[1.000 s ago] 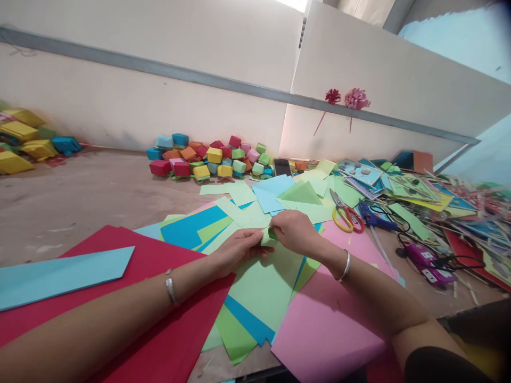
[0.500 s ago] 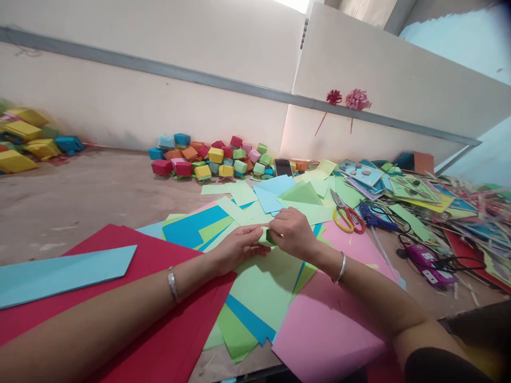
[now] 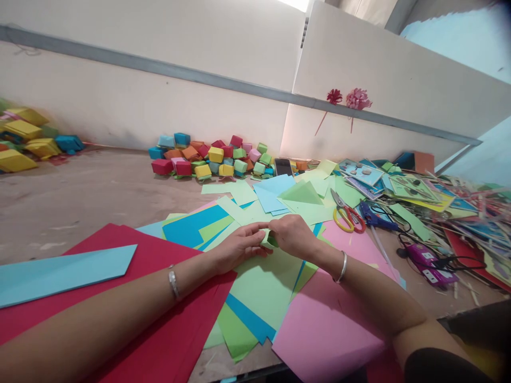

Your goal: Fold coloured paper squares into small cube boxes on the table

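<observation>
Between my two hands, over the middle of the table, is a small light green paper box (image 3: 269,241) with an open side showing. My left hand (image 3: 238,246) is closed around its left side, thumb on top and fingers beneath. The fingers of my right hand (image 3: 293,234) pinch its right edge, and the knuckles hide part of it. Under both hands lie light green paper sheets (image 3: 263,290), with blue and darker green ones sticking out. A stack of red sheets (image 3: 159,324) lies below my left forearm, and pink sheets (image 3: 323,319) lie below my right.
Scissors (image 3: 346,214), a blue glue gun (image 3: 377,217) and a purple power strip (image 3: 427,263) with cables lie on the right. Small coloured paper boxes (image 3: 215,155) are heaped along the wall beside a phone (image 3: 283,167). A light blue strip (image 3: 67,274) rests on the red stack.
My right hand has turned slightly and its fingers have curled lower over the box. The box has shifted a little to the right. Everything else lies as before.
</observation>
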Action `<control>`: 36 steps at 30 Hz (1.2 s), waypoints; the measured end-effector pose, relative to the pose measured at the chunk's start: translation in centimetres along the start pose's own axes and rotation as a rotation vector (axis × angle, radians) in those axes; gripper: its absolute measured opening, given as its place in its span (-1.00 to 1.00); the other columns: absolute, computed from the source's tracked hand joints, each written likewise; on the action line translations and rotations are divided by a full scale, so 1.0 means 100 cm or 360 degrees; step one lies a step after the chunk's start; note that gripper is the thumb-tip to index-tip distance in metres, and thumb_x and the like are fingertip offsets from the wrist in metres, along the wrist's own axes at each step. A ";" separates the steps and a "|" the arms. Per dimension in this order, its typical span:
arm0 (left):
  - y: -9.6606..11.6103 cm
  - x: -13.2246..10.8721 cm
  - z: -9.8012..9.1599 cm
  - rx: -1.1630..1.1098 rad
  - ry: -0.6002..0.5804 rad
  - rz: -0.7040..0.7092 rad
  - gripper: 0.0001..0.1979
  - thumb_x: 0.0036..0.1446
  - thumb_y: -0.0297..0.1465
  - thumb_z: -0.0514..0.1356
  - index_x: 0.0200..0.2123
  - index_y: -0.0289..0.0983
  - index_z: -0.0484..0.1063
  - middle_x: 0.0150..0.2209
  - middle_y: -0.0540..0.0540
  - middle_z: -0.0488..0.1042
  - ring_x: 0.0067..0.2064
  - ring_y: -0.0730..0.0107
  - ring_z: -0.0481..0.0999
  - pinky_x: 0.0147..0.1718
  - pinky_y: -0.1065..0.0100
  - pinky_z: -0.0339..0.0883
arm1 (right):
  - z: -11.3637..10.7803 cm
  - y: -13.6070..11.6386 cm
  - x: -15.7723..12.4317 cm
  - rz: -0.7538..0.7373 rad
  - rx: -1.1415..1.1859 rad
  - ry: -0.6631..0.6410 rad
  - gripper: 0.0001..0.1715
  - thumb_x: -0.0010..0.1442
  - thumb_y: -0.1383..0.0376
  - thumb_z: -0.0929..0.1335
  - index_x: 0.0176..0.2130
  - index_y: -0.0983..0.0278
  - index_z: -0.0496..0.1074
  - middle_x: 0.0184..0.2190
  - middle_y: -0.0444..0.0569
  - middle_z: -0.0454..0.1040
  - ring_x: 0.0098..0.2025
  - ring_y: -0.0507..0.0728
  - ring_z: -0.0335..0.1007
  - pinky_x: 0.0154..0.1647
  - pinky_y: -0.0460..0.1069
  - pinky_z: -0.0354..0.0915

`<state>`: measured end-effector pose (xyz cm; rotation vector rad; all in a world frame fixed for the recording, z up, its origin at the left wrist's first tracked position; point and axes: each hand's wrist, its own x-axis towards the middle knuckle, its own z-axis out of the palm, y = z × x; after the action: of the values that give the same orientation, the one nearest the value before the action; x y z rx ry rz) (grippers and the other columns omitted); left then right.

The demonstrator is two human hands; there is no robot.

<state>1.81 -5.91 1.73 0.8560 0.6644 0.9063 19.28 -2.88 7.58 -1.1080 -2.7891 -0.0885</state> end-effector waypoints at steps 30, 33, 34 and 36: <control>0.000 -0.001 0.001 -0.0003 0.0018 0.0013 -0.60 0.04 -0.29 0.44 -0.06 -0.29 0.53 -0.14 -0.19 0.56 -0.27 0.34 0.56 -0.20 0.30 0.44 | -0.002 -0.003 -0.001 0.0106 0.0181 -0.0170 -0.79 0.20 0.46 0.28 -0.34 0.32 0.51 -0.43 0.02 0.56 -0.41 0.09 0.35 -0.41 -0.04 -0.02; 0.003 -0.002 0.001 -0.0037 0.0057 -0.0039 -0.60 0.06 -0.31 0.42 -0.03 -0.29 0.52 -0.17 -0.18 0.57 -0.29 0.34 0.58 -0.23 0.33 0.43 | -0.008 -0.002 0.000 0.0193 0.0282 -0.0204 -0.75 0.25 0.42 0.28 -0.15 0.31 0.53 -0.37 0.01 0.58 -0.34 0.11 0.40 -0.37 -0.05 0.04; 0.004 -0.002 0.001 -0.0071 0.0079 -0.0047 -0.62 0.08 -0.30 0.41 -0.04 -0.29 0.52 -0.20 -0.18 0.58 -0.30 0.34 0.58 -0.27 0.35 0.43 | -0.010 0.000 0.000 0.0228 0.0343 -0.0205 -0.69 0.30 0.38 0.27 -0.02 0.30 0.50 -0.37 -0.01 0.58 -0.33 0.11 0.42 -0.36 -0.06 0.06; 0.006 0.000 0.001 -0.0179 0.0127 -0.0058 -0.71 0.13 -0.30 0.35 -0.11 -0.32 0.53 -0.27 -0.20 0.59 -0.35 0.34 0.57 -0.36 0.39 0.41 | -0.014 0.004 -0.001 0.0281 0.0491 -0.0131 -0.54 0.38 0.31 0.21 0.22 0.29 0.32 -0.42 -0.07 0.55 -0.35 0.11 0.41 -0.32 -0.06 0.13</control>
<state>1.61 -5.75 2.33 0.7086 0.6897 0.9399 19.79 -2.77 8.97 -1.2902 -2.6363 0.3999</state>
